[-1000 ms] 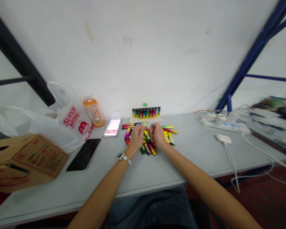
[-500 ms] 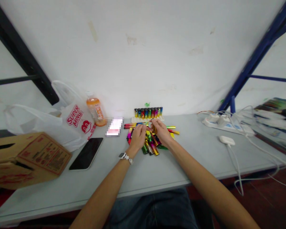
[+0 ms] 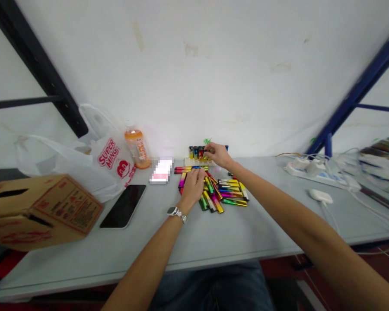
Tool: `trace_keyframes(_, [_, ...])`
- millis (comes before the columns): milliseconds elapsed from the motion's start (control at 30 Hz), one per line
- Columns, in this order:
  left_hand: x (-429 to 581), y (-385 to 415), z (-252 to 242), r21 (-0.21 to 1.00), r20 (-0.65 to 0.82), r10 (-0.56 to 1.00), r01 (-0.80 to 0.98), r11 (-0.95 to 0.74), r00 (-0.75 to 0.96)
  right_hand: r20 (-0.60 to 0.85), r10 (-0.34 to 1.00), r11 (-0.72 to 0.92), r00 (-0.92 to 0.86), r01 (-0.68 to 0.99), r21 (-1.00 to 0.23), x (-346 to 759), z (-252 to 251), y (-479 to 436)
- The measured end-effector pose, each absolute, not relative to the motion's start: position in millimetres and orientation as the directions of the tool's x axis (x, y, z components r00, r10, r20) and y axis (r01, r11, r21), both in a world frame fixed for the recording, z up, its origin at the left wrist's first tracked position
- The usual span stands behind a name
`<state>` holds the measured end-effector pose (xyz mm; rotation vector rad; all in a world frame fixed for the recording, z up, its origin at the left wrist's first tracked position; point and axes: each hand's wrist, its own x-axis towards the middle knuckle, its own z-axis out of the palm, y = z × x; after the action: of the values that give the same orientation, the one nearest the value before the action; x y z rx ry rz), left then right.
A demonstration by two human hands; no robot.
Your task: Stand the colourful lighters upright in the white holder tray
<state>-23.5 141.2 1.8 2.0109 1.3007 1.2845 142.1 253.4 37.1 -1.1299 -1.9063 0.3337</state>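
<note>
A loose pile of shiny, multicoloured lighters (image 3: 215,198) lies on the grey table (image 3: 214,237). Behind it, several lighters with black ends stand upright in a row (image 3: 196,153) on a pale holder (image 3: 189,162) near the wall. My right hand (image 3: 218,154) is at this row with its fingers pinched at a lighter there, covering the row's middle. Over the left part of the pile rests my left hand (image 3: 193,183). Its fingers are curled together, and whatever is under them is hidden.
To the left are a black phone (image 3: 123,206), a cardboard box (image 3: 45,211), a white plastic bag (image 3: 106,172), an orange drink bottle (image 3: 138,149) and a blurred-out bright panel (image 3: 162,170). A power strip (image 3: 322,175) and white charger (image 3: 320,196) with cables lie right.
My right hand has moved from the pile up and back to the upright row, uncovering lighters on the pile's right side. My left hand stays at the pile. The view has shifted slightly.
</note>
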Motion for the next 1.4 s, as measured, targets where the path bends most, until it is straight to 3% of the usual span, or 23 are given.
trace_keyframes(133, [-25, 141, 2, 0.760, 0.467, 0.878, 0.459, -0.460, 0.105, 0.520, 0.810, 0.564, -0.272, 0.606, -0.561, 142, 35, 264])
trace_keyframes(500, [-28, 144, -3, 0.834, 0.423, 0.906, 0.386, -0.393, 0.008, 0.477, 0.831, 0.545, -0.287, 0.592, -0.594, 156, 32, 279])
trace_keyframes(767, [-28, 144, -3, 0.837, 0.402, 0.916, 0.403, -0.370, 0.007, 0.535, 0.789, 0.533, -0.302, 0.770, -0.351, 159, 28, 277])
trace_keyframes(1067, [-28, 145, -2, 0.854, 0.373, 0.928, 0.395, -0.339, -0.011, 0.437, 0.868, 0.366, -0.235, 0.898, -0.245, 144, 31, 213])
trace_keyframes(1133, [-28, 145, -3, 0.850, 0.379, 0.925, 0.399, -0.344, -0.010, 0.352, 0.913, 0.311, -0.206, 0.911, -0.273, 144, 29, 201])
trace_keyframes(1267, [-28, 145, -2, 0.848, 0.385, 0.923, 0.398, -0.350, -0.009, 0.051, 0.977, 0.212, -0.207, 0.917, -0.338, 144, 24, 195])
trace_keyframes(1400, [-28, 143, 0, 0.841, 0.392, 0.920, 0.404, -0.360, 0.004, -0.088, 0.976, 0.161, -0.201, 0.929, -0.333, 142, 27, 201])
